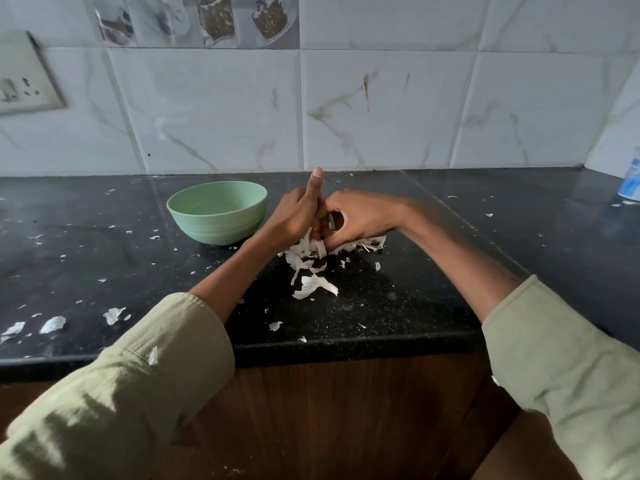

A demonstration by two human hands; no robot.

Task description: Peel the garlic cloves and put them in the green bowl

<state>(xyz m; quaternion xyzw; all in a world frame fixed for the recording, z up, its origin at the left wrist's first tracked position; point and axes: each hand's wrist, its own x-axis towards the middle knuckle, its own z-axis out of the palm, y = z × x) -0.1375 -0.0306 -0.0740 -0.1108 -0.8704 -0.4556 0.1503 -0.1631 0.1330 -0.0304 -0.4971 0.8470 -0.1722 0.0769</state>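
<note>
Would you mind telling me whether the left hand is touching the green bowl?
Apart. The head view shows a strip of black counter between the left hand and the green bowl, whose near side stands clear of the knuckles.

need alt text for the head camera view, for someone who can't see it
Two hands, the left hand and right hand, work together over a pile of white garlic skins on a black countertop. A green bowl stands just left of them; what they hold is hidden.
</note>
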